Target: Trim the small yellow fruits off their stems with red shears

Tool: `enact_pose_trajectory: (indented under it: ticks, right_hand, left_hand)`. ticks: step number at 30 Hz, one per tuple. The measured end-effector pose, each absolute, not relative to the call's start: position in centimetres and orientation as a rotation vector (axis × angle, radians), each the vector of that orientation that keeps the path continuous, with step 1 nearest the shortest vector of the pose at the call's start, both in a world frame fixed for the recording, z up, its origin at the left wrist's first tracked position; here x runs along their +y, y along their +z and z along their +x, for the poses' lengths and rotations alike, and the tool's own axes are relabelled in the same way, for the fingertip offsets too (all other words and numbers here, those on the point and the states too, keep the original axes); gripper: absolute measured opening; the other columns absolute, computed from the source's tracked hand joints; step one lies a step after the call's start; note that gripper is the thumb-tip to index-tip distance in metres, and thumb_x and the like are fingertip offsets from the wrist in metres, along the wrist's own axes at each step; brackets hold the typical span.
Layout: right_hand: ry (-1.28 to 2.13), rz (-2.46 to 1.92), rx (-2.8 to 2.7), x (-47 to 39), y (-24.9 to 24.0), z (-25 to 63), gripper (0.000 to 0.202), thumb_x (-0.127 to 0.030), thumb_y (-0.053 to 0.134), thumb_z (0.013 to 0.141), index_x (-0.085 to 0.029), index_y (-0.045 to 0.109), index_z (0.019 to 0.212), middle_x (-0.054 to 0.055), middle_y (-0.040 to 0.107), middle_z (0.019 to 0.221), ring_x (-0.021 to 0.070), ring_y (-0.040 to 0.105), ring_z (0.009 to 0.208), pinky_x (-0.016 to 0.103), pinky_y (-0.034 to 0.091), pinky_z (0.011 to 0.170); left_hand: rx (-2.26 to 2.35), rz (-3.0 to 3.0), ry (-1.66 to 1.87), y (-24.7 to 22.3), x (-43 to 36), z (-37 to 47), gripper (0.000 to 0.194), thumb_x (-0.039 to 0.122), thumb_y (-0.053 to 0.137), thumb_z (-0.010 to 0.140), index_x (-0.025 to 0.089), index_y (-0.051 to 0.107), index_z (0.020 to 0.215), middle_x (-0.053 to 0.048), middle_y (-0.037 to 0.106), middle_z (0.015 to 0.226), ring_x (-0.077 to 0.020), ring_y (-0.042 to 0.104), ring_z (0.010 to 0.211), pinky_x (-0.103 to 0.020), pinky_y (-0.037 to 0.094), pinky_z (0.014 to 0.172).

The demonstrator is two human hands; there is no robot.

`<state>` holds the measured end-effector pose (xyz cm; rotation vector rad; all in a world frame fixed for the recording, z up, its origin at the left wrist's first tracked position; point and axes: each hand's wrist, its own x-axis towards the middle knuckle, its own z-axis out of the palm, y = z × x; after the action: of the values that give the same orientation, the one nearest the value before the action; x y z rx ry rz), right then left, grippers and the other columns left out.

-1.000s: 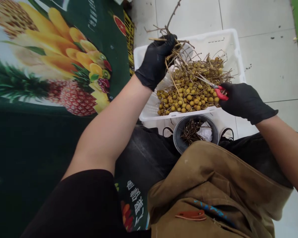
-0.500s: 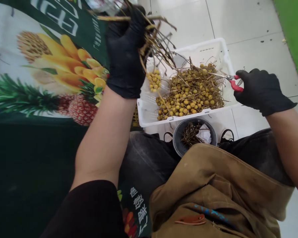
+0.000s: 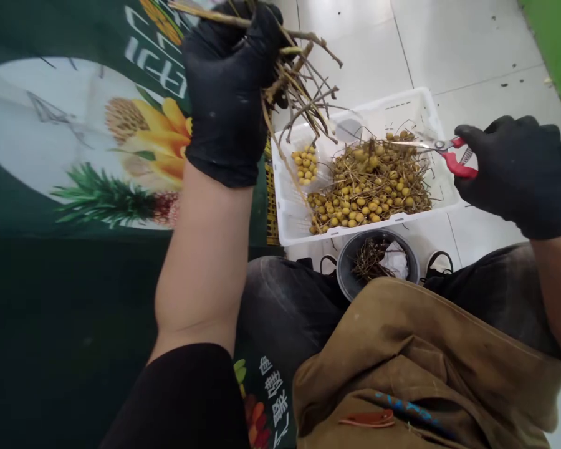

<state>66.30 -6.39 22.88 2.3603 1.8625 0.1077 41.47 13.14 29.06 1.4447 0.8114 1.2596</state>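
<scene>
My left hand point(image 3: 234, 87), in a black glove, is closed round a bunch of bare twigs point(image 3: 303, 93) at the top of the view, left of the crate. At the right, my gloved right hand point(image 3: 518, 168) grips red-handled pruning snips point(image 3: 455, 156), their blades apart and pointing left over the crate's right side. Below lies a heap of longans point(image 3: 367, 193), round and yellow-brown, with many stems among them, in a white plastic crate point(image 3: 442, 146). A clear tub of loose longans point(image 3: 305, 164) stands in the crate's left end.
In front of the crate, between my feet, a grey bucket point(image 3: 345, 274) holds cut stems and white paper. A dark green printed cover point(image 3: 98, 299) hangs along my left side. Beside the crate a yellow basket point(image 3: 272, 206) partly shows. Pale floor tiles point(image 3: 477, 43) surround it.
The view has shifted, so the crate and bucket appear lower and further right. Both hands keep their hold on the twigs and the snips; the right hand sits further right in view.
</scene>
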Motion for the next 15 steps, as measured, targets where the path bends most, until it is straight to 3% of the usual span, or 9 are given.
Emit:
enact_pose_trajectory:
  ticks: [5, 8, 11, 14, 15]
  right_hand:
    - [0.081, 2.374, 1.965, -4.6, 23.0, 62.7, 0.054, -0.033, 0.065, 0.106, -0.011, 0.066, 0.155, 0.03, 0.073, 0.137, 0.0416, 0.068, 0.123, 0.045, 0.03, 0.087]
    - [-0.092, 2.339, 1.978, -3.7, 21.6, 62.2, 0.047, -0.033, 0.065, 0.107, -0.012, 0.073, 0.148, 0.027, 0.076, 0.132, 0.0387, 0.071, 0.116, 0.043, 0.036, 0.088]
    - [-0.329, 2.28, 1.919, -4.1, 20.5, 63.6, 0.043, -0.043, 0.063, 0.11, -0.019, 0.081, 0.141, 0.02, 0.081, 0.119, 0.0324, 0.071, 0.099, 0.04, 0.039, 0.082]
    - [-0.328, 2.36, 1.876, -5.0, 20.2, 66.0, 0.054, -0.046, 0.058, 0.112, -0.016, 0.077, 0.153, 0.025, 0.081, 0.125, 0.0324, 0.071, 0.097, 0.042, 0.037, 0.078]
    - [-0.3, 2.402, 1.875, -5.2, 20.1, 66.8, 0.057, -0.046, 0.055, 0.113, -0.015, 0.075, 0.157, 0.027, 0.08, 0.129, 0.0331, 0.071, 0.099, 0.043, 0.036, 0.078]
  left_hand:
    - [0.725, 1.434, 1.206, 26.7, 13.1, 41.7, 0.04, -0.01, 0.063, 0.111, 0.017, 0.076, 0.084, 0.006, 0.078, 0.076, -0.0093, 0.073, 0.078, -0.024, 0.062, 0.087]
    - [0.709, 1.465, 1.201, 24.8, 13.7, 41.6, 0.039, -0.005, 0.068, 0.11, 0.021, 0.081, 0.084, 0.005, 0.08, 0.08, -0.012, 0.073, 0.08, -0.028, 0.062, 0.088]
    - [0.748, 1.427, 1.193, 22.8, 13.3, 40.1, 0.029, 0.013, 0.079, 0.105, 0.028, 0.084, 0.082, 0.004, 0.079, 0.082, -0.0155, 0.071, 0.081, -0.032, 0.061, 0.088]
    - [0.852, 1.37, 1.032, 20.5, 10.1, 37.4, 0.008, 0.04, 0.093, 0.094, 0.034, 0.088, 0.091, 0.003, 0.085, 0.096, -0.0209, 0.079, 0.098, -0.035, 0.064, 0.095]
    - [0.887, 1.367, 0.933, 19.4, 8.4, 36.4, 0.019, 0.052, 0.096, 0.091, 0.035, 0.089, 0.096, 0.001, 0.087, 0.101, -0.0238, 0.081, 0.104, -0.038, 0.065, 0.098]
